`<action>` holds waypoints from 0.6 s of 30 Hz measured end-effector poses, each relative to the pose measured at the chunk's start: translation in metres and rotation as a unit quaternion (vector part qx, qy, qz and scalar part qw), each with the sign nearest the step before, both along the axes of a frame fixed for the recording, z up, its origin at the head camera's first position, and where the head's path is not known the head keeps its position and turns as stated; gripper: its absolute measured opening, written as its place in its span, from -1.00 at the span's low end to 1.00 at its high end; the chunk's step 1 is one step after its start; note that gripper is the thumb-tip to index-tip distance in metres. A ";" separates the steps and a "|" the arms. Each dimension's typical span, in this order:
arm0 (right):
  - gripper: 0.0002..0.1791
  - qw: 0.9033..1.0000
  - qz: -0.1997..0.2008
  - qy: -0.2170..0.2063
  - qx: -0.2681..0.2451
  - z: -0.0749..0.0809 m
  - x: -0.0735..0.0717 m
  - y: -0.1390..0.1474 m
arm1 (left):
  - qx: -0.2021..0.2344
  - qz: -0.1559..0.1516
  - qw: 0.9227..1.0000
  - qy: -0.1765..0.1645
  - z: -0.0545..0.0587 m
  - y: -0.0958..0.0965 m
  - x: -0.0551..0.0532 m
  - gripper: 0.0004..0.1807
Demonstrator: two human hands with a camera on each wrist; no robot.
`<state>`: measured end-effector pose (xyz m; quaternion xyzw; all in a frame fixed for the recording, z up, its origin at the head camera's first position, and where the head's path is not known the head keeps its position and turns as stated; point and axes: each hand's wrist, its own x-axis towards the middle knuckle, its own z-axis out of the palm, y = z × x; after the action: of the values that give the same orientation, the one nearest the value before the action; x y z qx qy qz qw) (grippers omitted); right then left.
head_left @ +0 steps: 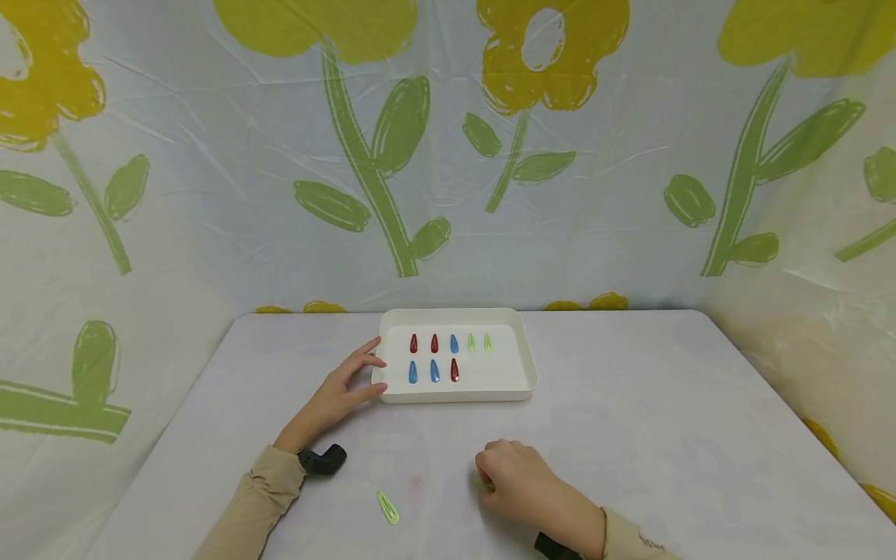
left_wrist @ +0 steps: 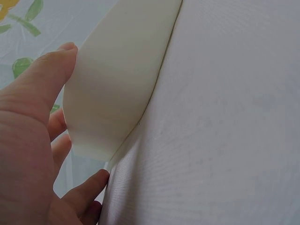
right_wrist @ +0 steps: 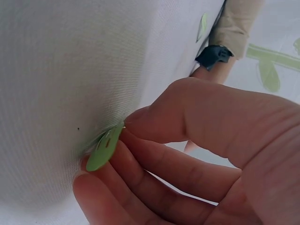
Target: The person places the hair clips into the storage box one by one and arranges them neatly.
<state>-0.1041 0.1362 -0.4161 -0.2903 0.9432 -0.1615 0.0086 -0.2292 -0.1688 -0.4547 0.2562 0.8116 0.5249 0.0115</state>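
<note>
My left hand (head_left: 341,393) rests at the left end of a white tray (head_left: 493,396), its fingers spread along the rim. In the left wrist view the thumb touches the tray's outer wall (left_wrist: 112,70). Two rows of hair clips lie in the tray: red ones such as the red clip (head_left: 455,369), blue ones such as the blue clip (head_left: 413,372), and two green clips (head_left: 471,342). Just above the table, in front of the tray, my right hand (head_left: 521,482) pinches a green hair clip (right_wrist: 104,149) between thumb and fingers.
Another green hair clip (head_left: 388,507) lies on the table between the two forearms. The white-covered table (head_left: 630,404) meets a hanging cloth with printed flowers (head_left: 448,155) at its back edge. A dark wrist camera (head_left: 323,460) sits on the left wrist.
</note>
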 end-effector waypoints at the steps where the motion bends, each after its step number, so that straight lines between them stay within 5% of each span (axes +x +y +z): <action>1: -0.65 1.000 0.000 -0.003 -0.002 0.000 0.000 0.000 | 0.000 0.000 1.000 0.000 0.000 0.000 0.000 -0.59; 13: -0.65 1.000 0.006 0.001 0.004 -0.001 -0.003 0.001 | -0.002 0.002 1.000 -0.004 0.001 0.000 0.001 -0.60; 18: -0.66 1.000 0.007 -0.009 0.004 0.000 -0.004 0.001 | -0.007 0.008 1.000 0.002 -0.015 -0.003 -0.009 -0.60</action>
<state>-0.1083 0.1373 -0.4165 -0.2953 0.9417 -0.1600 0.0199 -0.2381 -0.1718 -0.4700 0.2507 0.8174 0.5187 0.0075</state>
